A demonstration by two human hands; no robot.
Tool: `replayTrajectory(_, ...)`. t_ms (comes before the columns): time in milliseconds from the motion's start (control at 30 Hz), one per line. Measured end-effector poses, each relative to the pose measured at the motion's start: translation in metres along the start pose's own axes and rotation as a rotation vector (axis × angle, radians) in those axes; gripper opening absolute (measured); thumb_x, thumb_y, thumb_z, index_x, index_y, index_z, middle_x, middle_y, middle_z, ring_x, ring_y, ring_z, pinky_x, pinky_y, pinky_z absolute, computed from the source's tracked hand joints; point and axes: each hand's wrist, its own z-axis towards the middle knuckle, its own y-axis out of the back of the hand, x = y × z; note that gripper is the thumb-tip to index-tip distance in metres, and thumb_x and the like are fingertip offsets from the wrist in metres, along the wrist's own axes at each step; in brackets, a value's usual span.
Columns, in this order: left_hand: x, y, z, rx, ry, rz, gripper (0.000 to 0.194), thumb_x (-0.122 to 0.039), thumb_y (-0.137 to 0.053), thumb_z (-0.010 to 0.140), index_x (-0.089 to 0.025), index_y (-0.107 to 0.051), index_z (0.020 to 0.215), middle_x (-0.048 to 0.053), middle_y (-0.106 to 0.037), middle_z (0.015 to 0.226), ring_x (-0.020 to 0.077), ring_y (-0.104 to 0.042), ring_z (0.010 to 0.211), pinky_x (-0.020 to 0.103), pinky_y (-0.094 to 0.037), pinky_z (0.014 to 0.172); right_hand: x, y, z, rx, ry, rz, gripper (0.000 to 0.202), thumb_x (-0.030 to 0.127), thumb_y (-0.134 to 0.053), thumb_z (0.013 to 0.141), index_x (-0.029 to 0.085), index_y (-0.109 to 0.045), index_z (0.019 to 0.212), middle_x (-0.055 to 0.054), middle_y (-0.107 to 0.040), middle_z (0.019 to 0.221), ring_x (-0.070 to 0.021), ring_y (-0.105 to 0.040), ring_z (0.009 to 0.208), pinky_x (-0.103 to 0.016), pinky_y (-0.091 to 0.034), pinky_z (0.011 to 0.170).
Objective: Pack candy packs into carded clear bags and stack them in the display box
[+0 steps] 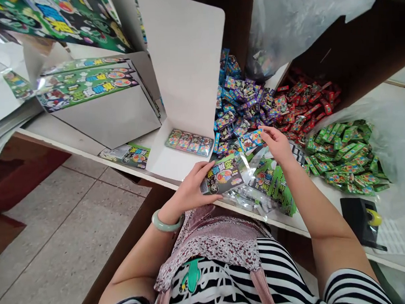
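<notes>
My left hand [194,187], with a pale bangle on its wrist, is wrapped round a dark printed packet [225,174] at the table's front edge. My right hand [275,143] pinches a blue candy packet [251,140] by its right end, just above the dark packet. Behind my hands lies a heap of blue and purple packets [242,102]. Left of them an open white box [186,55] has its lid raised, and a row of wrapped packets [189,142] lies inside it. Flat printed bags [273,183] rest under my right forearm.
Red packets [310,104] are heaped at the back right, with green packets [350,155] in clear plastic nearer. A black tape dispenser [359,222] sits at the right front edge. Folded green printed boxes [104,111] stand on the left. Clear plastic hangs at the top right.
</notes>
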Motion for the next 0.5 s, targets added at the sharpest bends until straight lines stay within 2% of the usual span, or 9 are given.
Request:
replayTrajectory(67,-0.002,0.0,0.001,0.01,0.002,0.018,0.094,-0.052,-0.078,0.076,-0.024,-0.032,0.154,0.015,-0.047,0.137,0.0323,-0.053,0.128,0.052,-0.048,0.111,-0.014,0.017,-0.02,0.021,-0.067,0.045,0.039,0.054,-0.063,0.084,0.024,-0.063,0.108,-0.002,-0.07,0.08,-0.0223,-0.064,0.071,-0.036,-0.056,0.063)
replayTrajectory(133,-0.005,-0.002,0.004,0.021,-0.008,0.033,0.094,-0.052,-0.077,0.076,-0.023,-0.033,0.153,0.014,-0.046,0.137,0.0322,-0.053,0.128,0.051,-0.048,0.111,-0.028,0.031,-0.038,0.067,-0.1,0.026,0.033,0.048,-0.061,0.084,0.024,-0.062,0.106,-0.002,-0.07,0.081,-0.0225,-0.066,0.073,-0.038,-0.057,0.069)
replayTrajectory(267,-0.01,-0.012,0.011,0.06,0.0,0.068,0.092,-0.056,-0.076,0.076,-0.022,-0.035,0.152,0.014,-0.047,0.136,0.0315,-0.052,0.128,0.05,-0.048,0.111,-0.046,0.048,-0.066,0.137,-0.093,-0.191,0.03,0.032,-0.055,0.087,0.02,-0.063,0.113,-0.009,-0.073,0.107,-0.0273,-0.067,0.1,-0.047,-0.054,0.092)
replayTrajectory(367,-0.011,-0.019,0.015,0.079,0.007,0.1,0.091,-0.056,-0.076,0.076,-0.021,-0.037,0.151,0.013,-0.048,0.136,0.031,-0.053,0.128,0.049,-0.047,0.112,-0.048,0.049,-0.086,0.108,0.041,-0.456,0.04,0.034,-0.059,0.089,0.014,-0.061,0.124,-0.017,-0.064,0.132,-0.0329,-0.056,0.124,-0.052,-0.042,0.109)
replayTrajectory(433,-0.011,-0.022,0.017,0.085,0.002,0.115,0.091,-0.056,-0.076,0.077,-0.02,-0.037,0.15,0.013,-0.048,0.135,0.0308,-0.053,0.127,0.049,-0.047,0.112,-0.044,0.044,-0.098,0.096,0.075,-0.57,0.052,0.043,-0.064,0.09,0.014,-0.057,0.132,-0.019,-0.058,0.139,-0.0355,-0.05,0.13,-0.053,-0.037,0.112)
replayTrajectory(500,-0.01,-0.024,0.018,0.09,-0.005,0.125,0.091,-0.055,-0.076,0.077,-0.02,-0.036,0.151,0.014,-0.048,0.135,0.0308,-0.053,0.127,0.049,-0.047,0.112,-0.04,0.036,-0.106,0.087,0.038,-0.631,0.059,0.048,-0.068,0.088,0.016,-0.055,0.135,-0.018,-0.057,0.14,-0.0372,-0.049,0.13,-0.054,-0.038,0.109)
